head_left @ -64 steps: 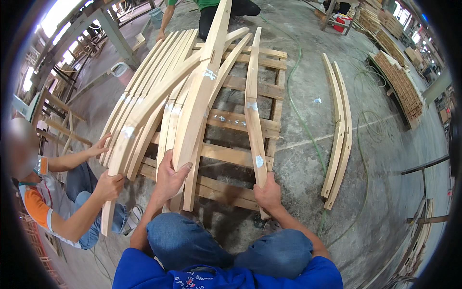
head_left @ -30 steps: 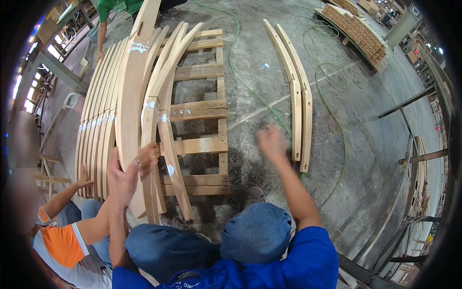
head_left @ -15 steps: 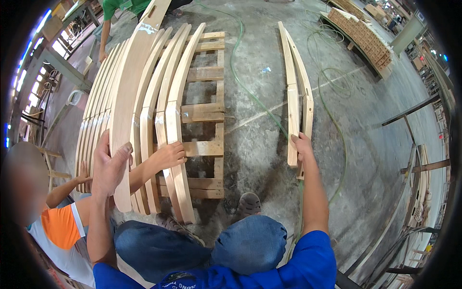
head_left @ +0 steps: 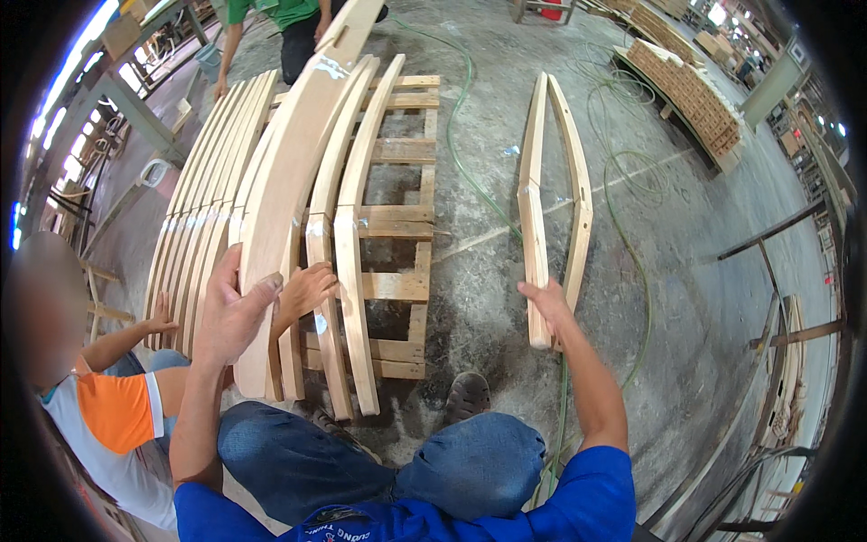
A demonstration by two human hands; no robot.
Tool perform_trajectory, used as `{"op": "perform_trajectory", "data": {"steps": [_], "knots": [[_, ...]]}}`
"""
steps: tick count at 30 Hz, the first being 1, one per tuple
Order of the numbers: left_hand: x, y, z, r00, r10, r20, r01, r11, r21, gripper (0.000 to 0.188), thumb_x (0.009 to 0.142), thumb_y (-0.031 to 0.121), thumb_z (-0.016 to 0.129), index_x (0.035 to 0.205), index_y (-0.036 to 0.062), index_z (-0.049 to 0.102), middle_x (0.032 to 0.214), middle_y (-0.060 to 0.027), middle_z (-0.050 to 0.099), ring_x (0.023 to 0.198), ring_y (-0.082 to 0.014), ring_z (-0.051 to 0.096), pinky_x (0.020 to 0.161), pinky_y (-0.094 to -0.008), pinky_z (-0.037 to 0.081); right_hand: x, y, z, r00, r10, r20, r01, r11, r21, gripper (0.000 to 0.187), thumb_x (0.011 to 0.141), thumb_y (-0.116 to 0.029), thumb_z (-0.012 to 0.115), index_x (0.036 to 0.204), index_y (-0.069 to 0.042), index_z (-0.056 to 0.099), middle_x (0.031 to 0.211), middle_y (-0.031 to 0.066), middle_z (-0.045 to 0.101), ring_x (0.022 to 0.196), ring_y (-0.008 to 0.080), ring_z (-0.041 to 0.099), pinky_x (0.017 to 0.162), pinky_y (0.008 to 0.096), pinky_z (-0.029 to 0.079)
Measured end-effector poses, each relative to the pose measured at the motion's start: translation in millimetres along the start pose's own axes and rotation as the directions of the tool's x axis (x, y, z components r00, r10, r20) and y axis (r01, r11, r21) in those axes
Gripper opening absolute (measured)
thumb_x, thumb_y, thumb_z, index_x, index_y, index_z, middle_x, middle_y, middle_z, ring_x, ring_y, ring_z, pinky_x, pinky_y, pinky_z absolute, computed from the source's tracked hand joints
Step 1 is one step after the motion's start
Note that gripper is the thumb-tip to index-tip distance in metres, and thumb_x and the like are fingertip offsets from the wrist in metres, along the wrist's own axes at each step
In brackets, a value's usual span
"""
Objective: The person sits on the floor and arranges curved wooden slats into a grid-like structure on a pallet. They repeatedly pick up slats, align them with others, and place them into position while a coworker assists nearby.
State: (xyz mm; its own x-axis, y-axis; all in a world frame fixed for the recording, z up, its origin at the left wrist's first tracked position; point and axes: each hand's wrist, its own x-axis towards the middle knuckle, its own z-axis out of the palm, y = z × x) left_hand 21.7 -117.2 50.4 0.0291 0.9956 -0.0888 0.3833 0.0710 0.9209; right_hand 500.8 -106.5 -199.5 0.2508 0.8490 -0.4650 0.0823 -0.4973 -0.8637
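My left hand [head_left: 233, 312] is closed on a wide, curved wooden board [head_left: 280, 194] with a slot near its far end. This board is held above the row of slats on the pallet and hides part of them. On the right, my right hand [head_left: 547, 305] grips the near part of a bent wooden slat [head_left: 533, 244]. Beside it on the floor lies a second bent slat [head_left: 579, 217] with small slots; the two come close at their far ends and stand apart in the middle. Between the pallet slats, a co-worker's hand [head_left: 307, 289] reaches in from the left.
Several curved slats [head_left: 190, 212] stand side by side on a wooden pallet [head_left: 397, 285]. The co-worker in an orange-and-white shirt [head_left: 113, 411] is at the left; another in green [head_left: 257, 9] crouches beyond. A green hose [head_left: 461, 135] crosses the floor. Stacked wood [head_left: 682, 95] sits far right.
The slat in my right hand has swung left, widening the gap to its neighbour. My left hand's board has shifted right. The co-worker's hand has come off the rightmost pallet slats.
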Motion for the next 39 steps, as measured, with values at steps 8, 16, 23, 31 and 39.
{"op": "perform_trajectory", "data": {"steps": [8, 16, 23, 31, 39], "knots": [[-0.8, -11.6, -3.2, 0.995, 0.094, -0.031, -0.091, 0.994, 0.066, 0.051, 0.094, 0.021, 0.070, 0.135, -0.0037, 0.054, 0.112, -0.0088, 0.067, 0.100, -0.0126, 0.062, 0.089, -0.0291, 0.049, -77.1, 22.9, 70.7, 0.976, 0.004, 0.216, -0.077, 0.941, 0.330, 0.044, 0.090, -0.020, 0.077, 0.124, -0.003, 0.055, 0.091, 0.0050, 0.060, 0.071, 0.0120, 0.062, 0.054, 0.0291, 0.053], [-0.6, -20.6, -7.0, 0.998, 0.050, 0.021, -0.050, 0.999, -0.003, 0.053, 0.096, 0.024, 0.073, 0.136, -0.0043, 0.052, 0.117, -0.0088, 0.066, 0.101, -0.0111, 0.061, 0.085, -0.0270, 0.050, -121.0, 12.9, 116.9, 0.903, -0.133, 0.409, -0.059, 0.904, 0.424, 0.051, 0.090, -0.021, 0.075, 0.131, -0.002, 0.049, 0.077, 0.0030, 0.058, 0.056, 0.0110, 0.060, 0.049, 0.0258, 0.051], [-7.3, -24.7, -14.8, 1.000, -0.005, -0.020, 0.005, 1.000, -0.012, 0.052, 0.096, 0.022, 0.073, 0.135, -0.0045, 0.053, 0.110, -0.0073, 0.065, 0.094, -0.0107, 0.061, 0.079, -0.0268, 0.051, -132.0, 12.6, 159.2, 0.783, -0.135, 0.608, -0.180, 0.886, 0.428, 0.049, 0.093, -0.023, 0.075, 0.130, -0.006, 0.049, 0.074, 0.0024, 0.058, 0.055, 0.0123, 0.061, 0.048, 0.0274, 0.053], [-13.6, -26.7, -24.9, 0.995, -0.032, -0.090, 0.034, 0.999, 0.019, 0.044, 0.094, 0.014, 0.069, 0.130, -0.0074, 0.055, 0.102, -0.0094, 0.065, 0.088, -0.0134, 0.061, 0.079, -0.0317, 0.052, -125.8, 23.8, 182.9, 0.751, -0.158, 0.641, -0.172, 0.891, 0.421, 0.052, 0.093, -0.025, 0.075, 0.129, -0.003, 0.046, 0.077, 0.0049, 0.059, 0.056, 0.0139, 0.062, 0.049, 0.0290, 0.053], [-5.1, -34.1, -29.0, 0.994, -0.051, -0.096, 0.049, 0.999, -0.022, 0.041, 0.094, 0.012, 0.069, 0.129, -0.0060, 0.056, 0.100, -0.0079, 0.066, 0.085, -0.0121, 0.061, 0.077, -0.0293, 0.051, -123.2, 41.7, 203.5, 0.723, -0.075, 0.686, -0.199, 0.929, 0.312, 0.057, 0.092, -0.031, 0.076, 0.131, 0.000, 0.047, 0.085, 0.0087, 0.063, 0.066, 0.0176, 0.067, 0.058, 0.0319, 0.057]]}}
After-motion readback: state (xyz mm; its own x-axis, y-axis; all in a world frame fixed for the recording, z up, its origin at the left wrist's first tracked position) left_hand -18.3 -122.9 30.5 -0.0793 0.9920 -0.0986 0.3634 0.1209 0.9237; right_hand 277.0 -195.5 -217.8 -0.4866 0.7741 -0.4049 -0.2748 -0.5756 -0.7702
